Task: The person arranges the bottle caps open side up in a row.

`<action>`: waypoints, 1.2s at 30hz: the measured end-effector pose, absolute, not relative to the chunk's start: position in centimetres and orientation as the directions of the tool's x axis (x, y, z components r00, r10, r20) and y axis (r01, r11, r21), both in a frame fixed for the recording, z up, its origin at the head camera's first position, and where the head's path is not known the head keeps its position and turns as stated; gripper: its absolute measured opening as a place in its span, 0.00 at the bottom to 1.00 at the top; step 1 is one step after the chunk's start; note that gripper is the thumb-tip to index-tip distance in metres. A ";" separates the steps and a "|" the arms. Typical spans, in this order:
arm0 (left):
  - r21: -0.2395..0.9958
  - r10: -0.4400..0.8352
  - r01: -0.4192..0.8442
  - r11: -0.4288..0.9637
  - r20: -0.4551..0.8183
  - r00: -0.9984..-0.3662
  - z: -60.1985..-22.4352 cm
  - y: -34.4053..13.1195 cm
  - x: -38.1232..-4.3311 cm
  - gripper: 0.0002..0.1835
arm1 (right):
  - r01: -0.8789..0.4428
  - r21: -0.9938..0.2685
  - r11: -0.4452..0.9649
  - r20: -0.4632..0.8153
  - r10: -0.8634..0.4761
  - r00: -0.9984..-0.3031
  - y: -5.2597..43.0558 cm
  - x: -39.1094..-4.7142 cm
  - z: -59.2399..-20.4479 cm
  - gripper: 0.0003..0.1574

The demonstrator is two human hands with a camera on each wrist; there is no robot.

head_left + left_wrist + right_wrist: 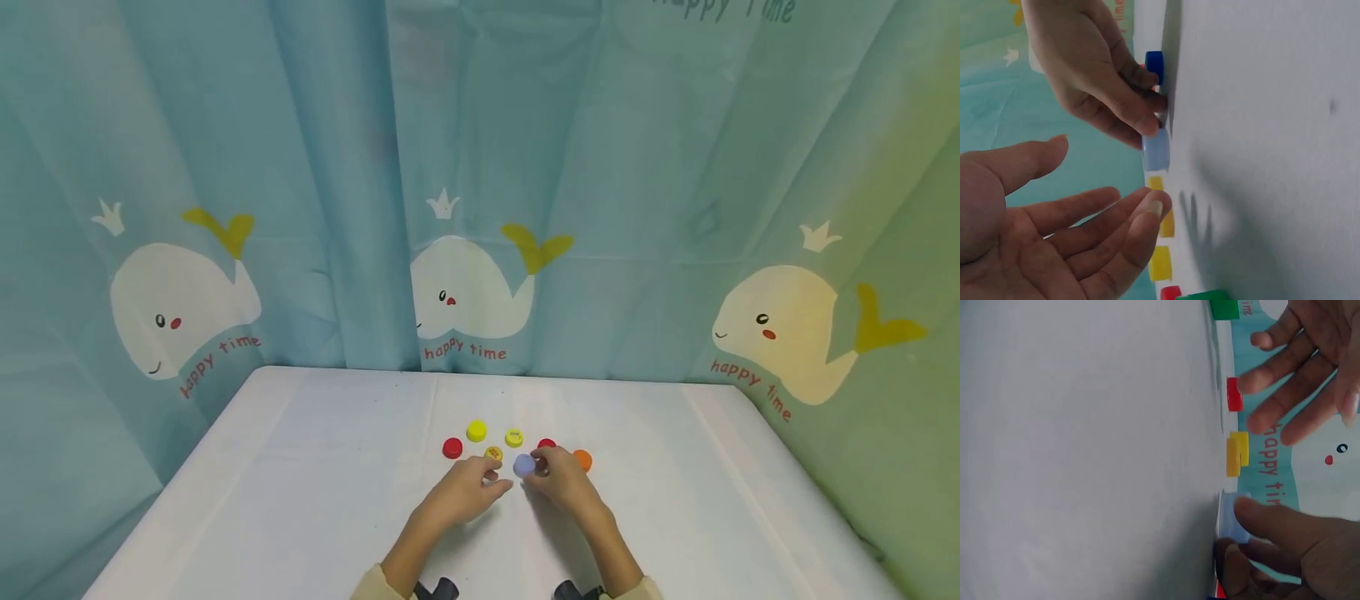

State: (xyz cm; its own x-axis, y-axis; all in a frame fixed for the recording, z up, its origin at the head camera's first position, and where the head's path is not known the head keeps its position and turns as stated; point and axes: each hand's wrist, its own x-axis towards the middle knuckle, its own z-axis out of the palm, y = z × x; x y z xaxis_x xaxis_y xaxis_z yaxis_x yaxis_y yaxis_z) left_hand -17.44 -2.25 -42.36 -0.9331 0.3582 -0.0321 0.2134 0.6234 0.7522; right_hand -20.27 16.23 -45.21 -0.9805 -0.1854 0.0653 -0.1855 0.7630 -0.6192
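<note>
My right hand holds a light blue bottle cap at its edge, thumb and fingers curled about it. In the right wrist view the thumb lies against the cap, close to the white tabletop. My left hand hovers just left of it with loosely bent fingers and nothing in them. Beyond its fingertips lies an amber cap with print on top. The left wrist view shows the left palm turned up, apart from the light blue cap.
Behind the hands lie yellow caps, with a red cap to the left. Another red cap, partly hidden, and an orange cap lie by the right hand. Wrist views add a blue cap and a green cap.
</note>
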 end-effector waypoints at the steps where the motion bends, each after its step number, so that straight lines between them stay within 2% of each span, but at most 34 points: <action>1: 0.754 0.364 0.208 0.623 -0.044 -0.930 -42.4 -2.2 -17.4 0.24 | -0.190 -0.617 0.763 0.064 -0.192 -0.979 16.2 -20.3 -45.2 0.23; 11: 0.754 0.366 0.187 0.630 -0.075 -0.928 -42.1 -2.3 -17.0 0.24 | -0.185 -0.598 0.780 0.066 -0.183 -0.981 16.0 -20.4 -45.2 0.17; 24: 0.762 0.354 0.177 0.623 -0.073 -0.932 -42.5 -2.8 -17.3 0.23 | -0.174 -0.609 0.773 0.039 -0.191 -0.981 16.0 -20.6 -44.6 0.17; 36: 0.821 0.289 0.173 0.544 0.010 -0.957 -42.1 -3.4 -17.6 0.19 | -0.354 -0.664 0.659 0.107 -0.385 -0.917 15.5 -19.7 -43.1 0.16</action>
